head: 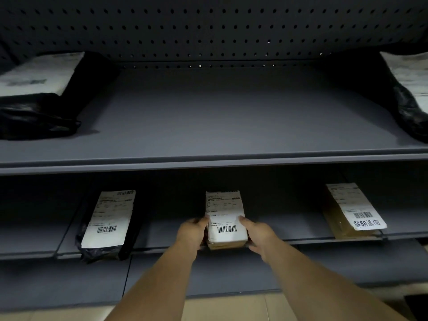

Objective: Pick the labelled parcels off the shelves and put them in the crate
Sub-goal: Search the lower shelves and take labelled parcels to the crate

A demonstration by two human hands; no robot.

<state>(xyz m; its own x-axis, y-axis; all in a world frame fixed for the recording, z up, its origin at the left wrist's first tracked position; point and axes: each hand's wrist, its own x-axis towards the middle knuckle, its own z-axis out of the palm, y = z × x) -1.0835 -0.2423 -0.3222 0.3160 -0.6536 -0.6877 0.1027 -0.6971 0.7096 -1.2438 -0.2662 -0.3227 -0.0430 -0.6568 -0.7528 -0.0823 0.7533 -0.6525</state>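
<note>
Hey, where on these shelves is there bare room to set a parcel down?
The upper shelf is bare between the left black bag and right black bag. Below, only narrow gaps flank the middle parcel, held by the left hand and right hand.

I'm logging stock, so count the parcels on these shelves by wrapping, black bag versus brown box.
Black bag parcels: 3 (upper left, upper right, lower left)
Brown box parcels: 2 (middle one held in both hands, lower right)
Total: 5
</note>
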